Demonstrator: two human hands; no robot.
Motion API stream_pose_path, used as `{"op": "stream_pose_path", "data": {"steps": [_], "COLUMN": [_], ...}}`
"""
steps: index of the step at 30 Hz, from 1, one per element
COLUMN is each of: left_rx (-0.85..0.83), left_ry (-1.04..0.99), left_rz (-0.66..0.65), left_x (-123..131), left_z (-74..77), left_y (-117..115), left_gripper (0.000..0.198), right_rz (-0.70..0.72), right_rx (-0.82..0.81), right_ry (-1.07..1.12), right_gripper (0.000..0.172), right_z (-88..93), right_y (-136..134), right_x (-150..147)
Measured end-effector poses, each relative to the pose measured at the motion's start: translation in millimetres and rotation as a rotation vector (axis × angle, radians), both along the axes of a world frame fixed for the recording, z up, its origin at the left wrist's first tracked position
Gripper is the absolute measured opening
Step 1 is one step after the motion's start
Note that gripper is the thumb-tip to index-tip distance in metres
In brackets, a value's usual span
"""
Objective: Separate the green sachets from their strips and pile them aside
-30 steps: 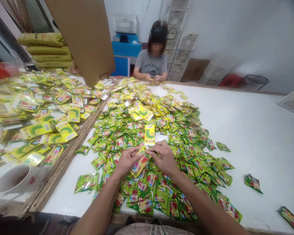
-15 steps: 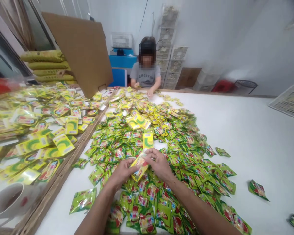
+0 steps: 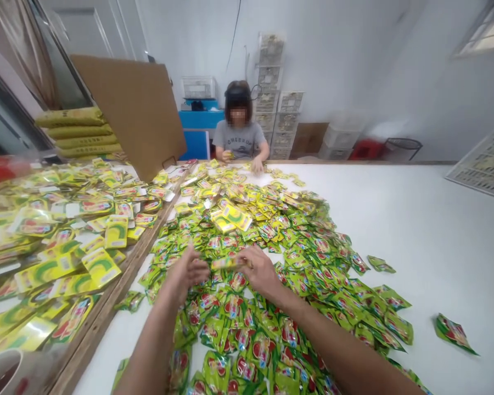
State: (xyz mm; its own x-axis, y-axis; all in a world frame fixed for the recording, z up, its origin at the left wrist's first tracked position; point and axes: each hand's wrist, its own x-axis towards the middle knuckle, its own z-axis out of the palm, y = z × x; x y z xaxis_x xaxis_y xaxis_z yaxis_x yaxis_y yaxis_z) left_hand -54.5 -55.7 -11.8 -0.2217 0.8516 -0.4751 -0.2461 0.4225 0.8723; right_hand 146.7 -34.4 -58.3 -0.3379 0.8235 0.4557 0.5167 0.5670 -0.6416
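A wide heap of small green and red sachets (image 3: pixel 271 241) covers the white table (image 3: pixel 415 230) in front of me. My right hand (image 3: pixel 260 272) pinches a flat yellow-green packet (image 3: pixel 227 264) and holds it edge-on just above the heap. My left hand (image 3: pixel 187 272) hovers a little to its left with the fingers loosely curled, apart from the packet; nothing shows in it. A stack of yellow carded packs (image 3: pixel 233 218) lies on the heap farther back.
A low wooden-edged tray (image 3: pixel 119 285) on the left holds several yellow carded packs. A brown cardboard sheet (image 3: pixel 135 109) leans behind it. A person in a grey shirt (image 3: pixel 239 140) works at the far end. A cup (image 3: pixel 2 376) stands at the bottom left.
My left hand has let go of the packet and drawn back to the left. My right hand keeps it, now turned edge-on. The camera has tilted upward.
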Motion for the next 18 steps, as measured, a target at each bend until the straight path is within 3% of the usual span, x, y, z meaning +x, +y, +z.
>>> {"op": "stream_pose_path", "data": {"steps": [2, 4, 6, 9, 11, 14, 16, 18], "left_rx": [-0.082, -0.038, 0.016, 0.059, 0.093, 0.14, 0.174, 0.204], "left_ry": [-0.198, -0.321, -0.335, -0.277, -0.282, -0.293, -0.278, -0.242], "left_rz": [-0.214, -0.25, -0.139, 0.036, 0.076, 0.043, -0.006, -0.068], "left_x": [21, 34, 40, 46, 52, 61, 65, 65], "left_z": [-21.4, -32.7, -35.4, -33.7, -35.8, -46.6, -55.4, -61.5], "left_y": [-10, -15, -15, -11, -10, -10, -12, -13], "left_gripper": [0.043, 0.037, 0.035, 0.036, 0.038, 0.046, 0.051, 0.052], "right_rz": [0.191, 0.266, 0.142, -0.256, -0.313, -0.203, -0.176, -0.188], "right_rx": [0.145, 0.188, 0.152, 0.002, -0.12, -0.19, -0.188, -0.205], "right_ry": [-0.073, -0.123, -0.148, -0.26, -0.404, -0.497, -0.489, -0.431], "right_gripper": [0.023, 0.037, 0.047, 0.051, 0.059, 0.045, 0.028, 0.026], "right_z": [5.9, 9.5, 9.8, 5.9, 1.5, -5.9, -10.3, -12.6], "right_y": [-10, -8, 8, 51, 78, 94, 87, 72], "right_x": [-2, 1, 11, 36, 53, 68, 68, 64]}}
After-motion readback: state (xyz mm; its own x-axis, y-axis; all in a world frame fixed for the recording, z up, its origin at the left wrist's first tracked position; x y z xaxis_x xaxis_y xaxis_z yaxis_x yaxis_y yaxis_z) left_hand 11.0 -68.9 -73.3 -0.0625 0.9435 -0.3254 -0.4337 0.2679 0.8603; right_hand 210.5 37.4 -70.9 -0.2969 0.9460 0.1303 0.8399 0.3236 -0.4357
